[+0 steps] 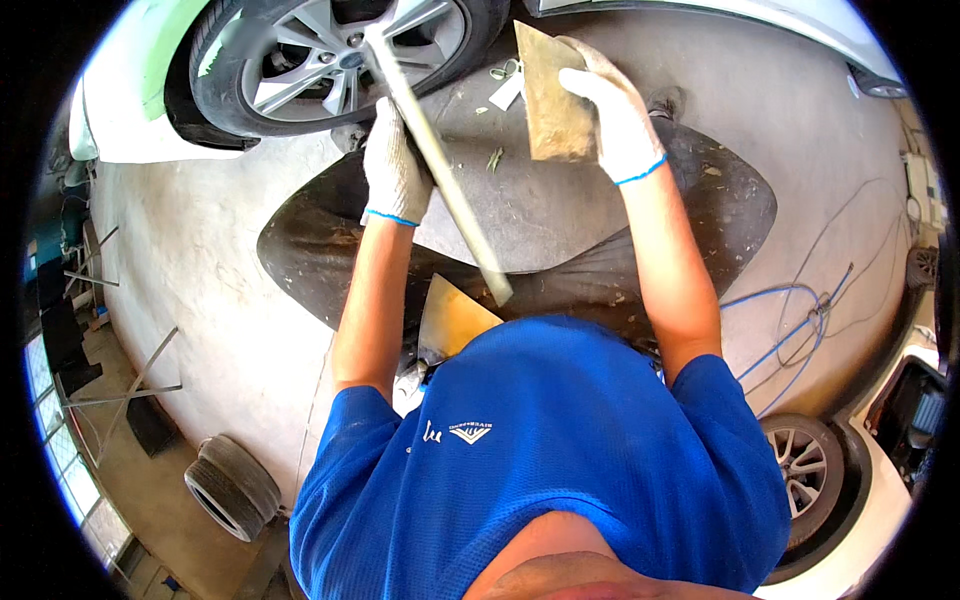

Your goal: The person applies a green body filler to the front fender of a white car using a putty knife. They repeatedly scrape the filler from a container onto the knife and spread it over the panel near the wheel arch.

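My left hand (392, 165), in a white knit glove with a blue cuff edge, is closed on a long, narrow, pale strip (440, 165). The strip slants from in front of the car wheel down toward my lap and is smeared by motion, so its exact kind is unclear. In my right hand (615, 120), gloved the same way, is a flat, four-sided brownish board (552, 95) with a stained, rough face. My thumb lies over its right edge. Close to my lap is a tan and yellow flat piece (455, 322), partly hidden by my blue shirt.
A car wheel (350, 60) and light-coloured fender (135, 110) are close ahead on the left. White scraps (507, 90) lie on the floor. Blue hose (790, 325) coils at right. Stacked tires (235, 485), metal stands (130, 395) and another car's wheel (805, 465) surround me.
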`<state>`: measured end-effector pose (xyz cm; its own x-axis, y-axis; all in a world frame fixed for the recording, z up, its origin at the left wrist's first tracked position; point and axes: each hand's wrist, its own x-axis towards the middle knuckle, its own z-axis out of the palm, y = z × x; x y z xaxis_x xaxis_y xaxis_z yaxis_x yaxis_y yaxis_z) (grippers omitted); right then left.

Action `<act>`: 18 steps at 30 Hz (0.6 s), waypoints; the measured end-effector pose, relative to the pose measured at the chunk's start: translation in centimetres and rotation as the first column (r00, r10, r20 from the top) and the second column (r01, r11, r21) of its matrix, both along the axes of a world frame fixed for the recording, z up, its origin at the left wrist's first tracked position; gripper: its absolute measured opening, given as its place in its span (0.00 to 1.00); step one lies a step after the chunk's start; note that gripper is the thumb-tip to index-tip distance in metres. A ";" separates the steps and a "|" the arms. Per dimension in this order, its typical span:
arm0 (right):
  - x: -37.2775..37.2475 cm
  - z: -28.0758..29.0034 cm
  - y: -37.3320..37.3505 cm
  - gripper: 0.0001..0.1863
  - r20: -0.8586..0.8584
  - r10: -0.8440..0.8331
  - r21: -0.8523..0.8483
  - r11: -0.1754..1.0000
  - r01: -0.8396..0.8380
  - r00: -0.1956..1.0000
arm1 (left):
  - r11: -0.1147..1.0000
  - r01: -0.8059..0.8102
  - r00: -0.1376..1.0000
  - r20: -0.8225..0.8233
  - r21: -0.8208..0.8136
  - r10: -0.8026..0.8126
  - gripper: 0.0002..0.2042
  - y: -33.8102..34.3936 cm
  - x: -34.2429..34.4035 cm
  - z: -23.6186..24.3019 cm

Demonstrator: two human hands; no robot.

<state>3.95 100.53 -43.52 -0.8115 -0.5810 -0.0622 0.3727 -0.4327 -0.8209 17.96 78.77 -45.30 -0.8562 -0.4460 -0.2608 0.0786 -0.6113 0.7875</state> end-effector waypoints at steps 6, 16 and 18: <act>3.5 1.7 -2.6 0.21 -0.016 -0.050 0.042 0.998 0.050 0.999 | 0.554 0.691 0.722 -0.479 0.464 -0.500 0.21 3.1 -0.5 1.1; 0.5 5.0 -3.4 0.18 -0.634 -0.034 0.139 0.978 0.157 0.773 | 0.093 0.898 0.407 -0.733 0.430 -0.546 0.27 6.2 0.3 -3.2; 1.9 5.3 -3.7 0.18 -0.796 0.051 0.190 0.967 0.169 0.604 | 0.124 0.870 0.458 -0.687 0.478 -0.564 0.26 6.6 1.1 -3.4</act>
